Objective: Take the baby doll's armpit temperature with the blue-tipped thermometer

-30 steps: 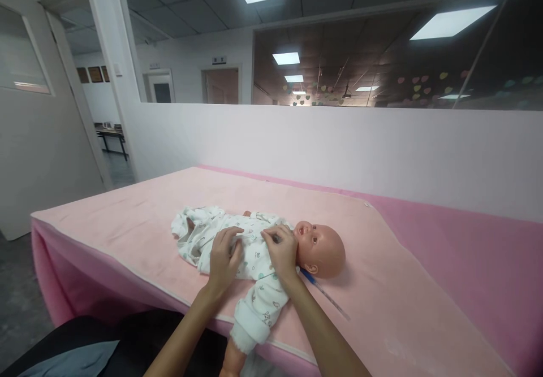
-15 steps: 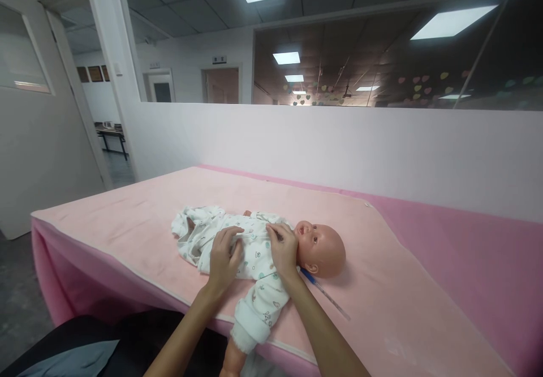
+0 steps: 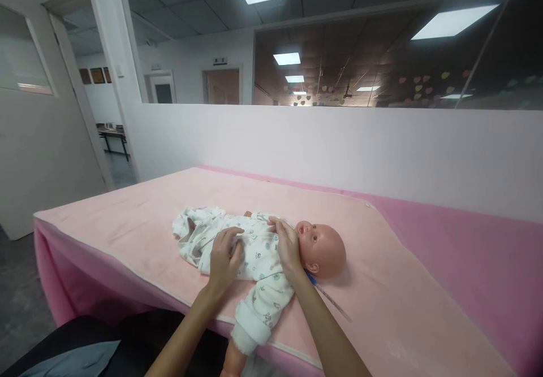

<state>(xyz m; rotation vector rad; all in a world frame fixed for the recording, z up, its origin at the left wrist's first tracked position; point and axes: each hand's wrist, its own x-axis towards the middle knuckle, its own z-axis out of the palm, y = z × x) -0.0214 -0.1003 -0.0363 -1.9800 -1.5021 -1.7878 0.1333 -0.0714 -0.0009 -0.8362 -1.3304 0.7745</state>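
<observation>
A baby doll (image 3: 322,248) lies on its back on a pink towel (image 3: 382,275), head to the right, dressed in a white patterned romper (image 3: 254,252). My left hand (image 3: 223,258) rests on the romper over the doll's belly, fingers curled and pressing the cloth. My right hand (image 3: 288,247) lies on the doll's upper chest by the neck, fingers stretched toward the collar. One sleeved doll arm (image 3: 254,315) hangs over the table's near edge. A thin blue-tipped stick (image 3: 328,298) lies beside the doll's head.
The towel covers a table with a darker pink cover (image 3: 487,252), set against a white half wall (image 3: 339,145) with glass above. A doorway (image 3: 106,134) opens at the left. My dark-clothed lap (image 3: 85,343) is at the bottom left.
My right hand has slid a little toward the doll's neck and its fingers have flattened out. My left hand has stayed on the belly.
</observation>
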